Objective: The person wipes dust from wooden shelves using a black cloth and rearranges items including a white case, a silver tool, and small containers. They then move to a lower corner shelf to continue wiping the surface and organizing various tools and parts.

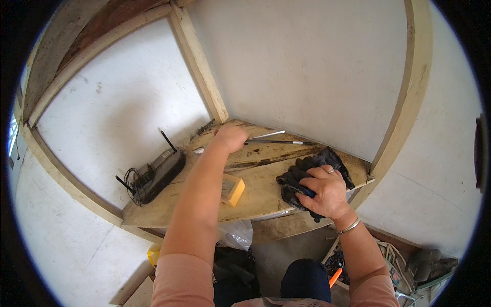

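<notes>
At the back of the wooden corner shelf [266, 202], my left hand [232, 137] is closed, its fingertips mostly hidden from me. A thin silver metal rod [269, 135] sticks out of it to the right. Just below lies a black rod [279, 142] with a silver band, and a small silvery end [198, 150] shows left of my forearm. Towards the shelf's right front edge, my right hand [327, 194] grips a crumpled pair of black gloves [340, 166], fingers bent over the fabric. A yellow box-like thing [233, 190] with a grey face sits beside my left forearm.
A black router [164, 176] with two antennas and coiled cable stands on the shelf's left. Wooden posts [197, 61] frame the white walls. Under the shelf are a clear plastic bag [238, 234], an orange-handled thing [335, 278], and a cluttered container [394, 263] at lower right.
</notes>
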Action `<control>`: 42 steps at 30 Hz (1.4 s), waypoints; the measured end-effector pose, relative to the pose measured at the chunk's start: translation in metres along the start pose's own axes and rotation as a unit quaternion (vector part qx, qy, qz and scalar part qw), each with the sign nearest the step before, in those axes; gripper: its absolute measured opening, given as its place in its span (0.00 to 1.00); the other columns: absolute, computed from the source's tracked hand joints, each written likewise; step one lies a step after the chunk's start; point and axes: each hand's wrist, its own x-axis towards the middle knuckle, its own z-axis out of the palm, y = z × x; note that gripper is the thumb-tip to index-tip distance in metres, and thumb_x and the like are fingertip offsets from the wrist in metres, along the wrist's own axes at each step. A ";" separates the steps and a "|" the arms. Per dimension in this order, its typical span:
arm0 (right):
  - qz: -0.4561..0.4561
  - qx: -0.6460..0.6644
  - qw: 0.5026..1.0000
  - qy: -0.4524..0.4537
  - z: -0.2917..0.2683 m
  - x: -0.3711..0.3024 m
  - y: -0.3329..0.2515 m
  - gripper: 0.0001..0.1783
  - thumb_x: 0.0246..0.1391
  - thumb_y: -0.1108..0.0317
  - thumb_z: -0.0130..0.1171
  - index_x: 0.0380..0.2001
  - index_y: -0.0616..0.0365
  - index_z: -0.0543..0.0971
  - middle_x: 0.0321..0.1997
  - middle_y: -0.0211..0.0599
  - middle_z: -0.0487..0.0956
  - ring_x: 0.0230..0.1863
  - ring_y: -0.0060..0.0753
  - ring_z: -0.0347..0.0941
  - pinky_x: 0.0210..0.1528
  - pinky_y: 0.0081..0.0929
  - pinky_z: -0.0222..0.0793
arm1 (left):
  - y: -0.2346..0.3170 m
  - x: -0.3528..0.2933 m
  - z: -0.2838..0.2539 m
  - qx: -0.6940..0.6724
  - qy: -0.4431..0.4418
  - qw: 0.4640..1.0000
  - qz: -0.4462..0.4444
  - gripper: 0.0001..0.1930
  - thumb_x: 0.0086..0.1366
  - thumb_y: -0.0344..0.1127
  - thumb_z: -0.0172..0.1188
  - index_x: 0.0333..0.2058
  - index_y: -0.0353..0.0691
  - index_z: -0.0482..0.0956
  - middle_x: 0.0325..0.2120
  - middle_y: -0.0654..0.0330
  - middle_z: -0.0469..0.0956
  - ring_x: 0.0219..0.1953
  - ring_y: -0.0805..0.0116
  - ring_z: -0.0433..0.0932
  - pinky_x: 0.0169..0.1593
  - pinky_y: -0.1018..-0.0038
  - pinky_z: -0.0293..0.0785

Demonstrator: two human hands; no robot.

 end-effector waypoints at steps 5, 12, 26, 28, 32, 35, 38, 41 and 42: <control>0.002 -0.006 1.000 -0.004 -0.001 0.001 -0.002 0.12 0.29 0.58 0.62 0.22 0.48 0.79 0.31 0.29 0.74 0.36 0.35 0.68 0.35 0.34 0.64 | -0.013 0.001 0.004 -0.035 -0.051 0.998 -0.023 0.14 0.48 0.37 0.58 0.34 0.41 0.76 0.33 0.55 0.75 0.38 0.57 0.73 0.41 0.66 0.71; 0.004 -0.004 1.000 0.005 0.001 0.000 -0.001 0.13 0.27 0.59 0.62 0.22 0.49 0.79 0.32 0.29 0.74 0.36 0.35 0.68 0.35 0.34 0.64 | -0.023 -0.009 -0.008 -0.188 -0.079 0.978 -0.039 0.25 0.43 0.38 0.63 0.43 0.42 0.71 0.40 0.55 0.72 0.44 0.58 0.71 0.45 0.67 0.68; 0.002 -0.015 1.000 0.020 0.002 0.000 -0.002 0.13 0.27 0.60 0.62 0.23 0.49 0.79 0.32 0.30 0.74 0.37 0.36 0.68 0.37 0.33 0.63 | -0.040 -0.042 -0.001 -0.246 -0.064 0.966 -0.055 0.26 0.42 0.42 0.64 0.42 0.41 0.73 0.38 0.52 0.74 0.42 0.58 0.70 0.45 0.69 0.65; 0.001 -0.011 1.000 0.022 0.001 0.000 -0.003 0.13 0.27 0.60 0.62 0.23 0.50 0.79 0.32 0.31 0.74 0.37 0.37 0.68 0.37 0.33 0.63 | -0.046 -0.048 0.000 -0.266 -0.083 0.958 -0.064 0.24 0.44 0.43 0.63 0.42 0.42 0.73 0.38 0.53 0.74 0.43 0.58 0.70 0.46 0.69 0.65; -0.009 -0.017 0.999 0.031 0.002 0.000 -0.004 0.13 0.27 0.60 0.62 0.23 0.50 0.79 0.32 0.31 0.74 0.38 0.38 0.68 0.37 0.33 0.63 | -0.056 -0.052 0.005 -0.299 -0.078 0.948 -0.082 0.22 0.50 0.47 0.58 0.41 0.42 0.73 0.38 0.54 0.74 0.43 0.59 0.70 0.46 0.69 0.65; 0.004 -0.013 1.000 0.017 0.002 0.000 -0.004 0.13 0.27 0.60 0.62 0.23 0.50 0.79 0.32 0.31 0.74 0.38 0.38 0.68 0.37 0.33 0.63 | -0.058 -0.054 0.003 -0.340 -0.070 0.932 -0.102 0.20 0.53 0.48 0.55 0.41 0.43 0.74 0.38 0.55 0.74 0.42 0.60 0.71 0.45 0.70 0.65; 0.006 -0.010 1.000 0.016 0.003 0.000 -0.005 0.14 0.27 0.60 0.62 0.23 0.50 0.79 0.33 0.32 0.75 0.38 0.39 0.68 0.37 0.33 0.63 | -0.059 -0.058 0.004 -0.321 -0.062 0.939 -0.107 0.17 0.53 0.45 0.53 0.40 0.43 0.75 0.37 0.55 0.75 0.41 0.61 0.72 0.44 0.70 0.66; 0.004 -0.015 1.000 0.013 0.004 0.000 -0.003 0.14 0.27 0.60 0.62 0.24 0.51 0.79 0.34 0.33 0.75 0.38 0.39 0.68 0.37 0.34 0.63 | -0.053 -0.062 0.004 -0.270 -0.052 0.957 -0.094 0.16 0.50 0.40 0.56 0.39 0.44 0.74 0.36 0.55 0.75 0.41 0.61 0.72 0.43 0.69 0.67; 0.007 -0.016 1.000 0.011 0.003 0.000 -0.003 0.14 0.27 0.60 0.62 0.24 0.51 0.79 0.34 0.33 0.75 0.38 0.39 0.68 0.37 0.34 0.63 | -0.052 -0.063 0.006 -0.241 -0.044 0.965 -0.092 0.17 0.49 0.39 0.57 0.39 0.44 0.74 0.36 0.55 0.75 0.41 0.60 0.72 0.43 0.68 0.68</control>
